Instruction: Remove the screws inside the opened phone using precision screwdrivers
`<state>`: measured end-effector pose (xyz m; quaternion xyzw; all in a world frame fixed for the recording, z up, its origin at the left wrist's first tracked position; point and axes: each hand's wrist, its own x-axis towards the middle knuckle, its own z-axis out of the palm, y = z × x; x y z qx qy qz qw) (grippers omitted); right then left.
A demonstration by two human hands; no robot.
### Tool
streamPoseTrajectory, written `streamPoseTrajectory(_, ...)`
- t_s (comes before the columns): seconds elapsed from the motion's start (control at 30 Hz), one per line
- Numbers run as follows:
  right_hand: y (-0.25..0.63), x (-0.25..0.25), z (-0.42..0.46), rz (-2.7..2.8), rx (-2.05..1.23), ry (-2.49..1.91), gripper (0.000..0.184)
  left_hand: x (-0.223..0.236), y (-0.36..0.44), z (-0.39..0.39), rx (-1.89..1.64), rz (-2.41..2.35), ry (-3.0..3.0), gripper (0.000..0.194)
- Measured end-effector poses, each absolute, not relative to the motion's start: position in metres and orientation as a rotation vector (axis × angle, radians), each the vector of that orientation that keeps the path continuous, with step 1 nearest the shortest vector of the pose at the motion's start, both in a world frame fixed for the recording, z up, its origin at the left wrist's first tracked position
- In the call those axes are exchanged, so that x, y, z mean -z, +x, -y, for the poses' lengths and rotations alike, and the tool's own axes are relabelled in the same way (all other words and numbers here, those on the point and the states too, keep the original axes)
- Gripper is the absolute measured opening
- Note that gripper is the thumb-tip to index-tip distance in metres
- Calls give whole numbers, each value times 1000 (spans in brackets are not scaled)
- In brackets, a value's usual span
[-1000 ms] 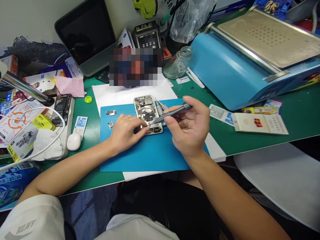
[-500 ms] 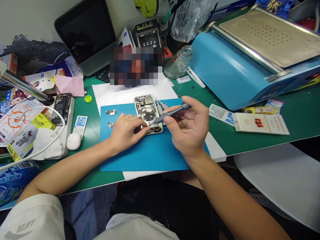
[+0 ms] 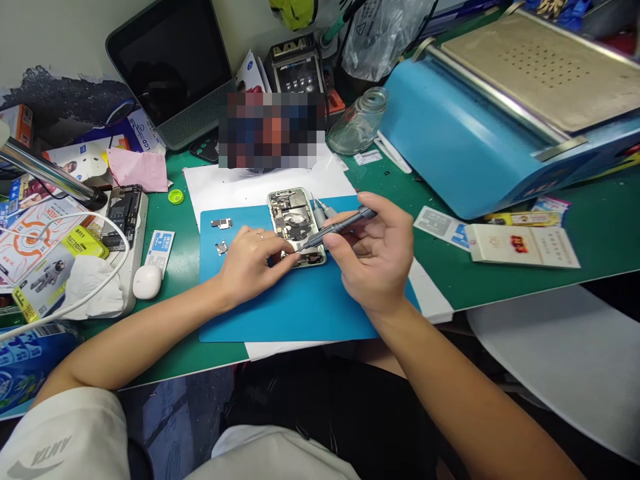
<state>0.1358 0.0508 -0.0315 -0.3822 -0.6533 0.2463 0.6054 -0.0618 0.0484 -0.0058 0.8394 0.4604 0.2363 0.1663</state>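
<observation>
A smartphone (image 3: 296,217) lies opened up on the blue mat (image 3: 280,313), its inner parts showing. My left hand (image 3: 255,260) is closed at the phone's lower left corner, thumb and index finger gripping its edge. In my right hand (image 3: 380,260) a grey precision screwdriver (image 3: 345,223) is held at a slant, its tip down at the phone's lower part beside my left fingertips. Whether the tip sits in a screw is too small to tell. Two small phone parts, a metal-shielded board (image 3: 221,223) and a little bracket-like piece (image 3: 221,248), lie left of the phone.
Grey pen-like tools (image 3: 325,211) lie just right of the phone. A blue heating-plate machine (image 3: 450,140) stands at the right, near a glass jar (image 3: 360,123). Boxes (image 3: 50,267), a white earbud case (image 3: 147,282) and a cable (image 3: 120,263) crowd the left side.
My right hand has shifted very slightly left with the screwdriver, whose tip stays at the same part of the phone. The left hand and the phone hold still.
</observation>
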Motion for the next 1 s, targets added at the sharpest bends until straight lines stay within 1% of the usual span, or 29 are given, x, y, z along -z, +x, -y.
streamPoseTrajectory(0.17, 135, 33, -51, 1512, -527, -902, 52, 7, -61, -49, -699, -1294, 2388, 24)
streamPoseTrajectory(0.3, 136, 33, -52, 1517, -523, -923, 51, 7, -62, -50, -813, -1287, 2382, 19)
streamPoseTrajectory(0.43, 136, 33, -53, 1483, -511, -932, 50, 2, -57, -37, -890, -1226, 2530, 21)
streamPoseTrajectory(0.53, 135, 33, -54, 1447, -502, -922, 50, -1, -48, -15, -781, -923, 2831, 29)
streamPoseTrajectory(0.6, 136, 33, -54, 1443, -508, -916, 51, -1, -42, -2, -682, -772, 2930, 33)
streamPoseTrajectory(0.73, 136, 34, -53, 1450, -530, -926, 52, 2, -38, 9, -551, -803, 2942, 35)
streamPoseTrajectory(0.87, 135, 35, -50, 1524, -500, -890, 53, 2, -39, 11, -396, -897, 2900, 30)
streamPoseTrajectory(0.93, 134, 36, -50, 1591, -456, -857, 53, 2, -39, 15, -391, -904, 2877, 39)
streamPoseTrajectory(1.0, 133, 36, -50, 1656, -402, -827, 55, 5, -39, 19, -404, -904, 2862, 59)
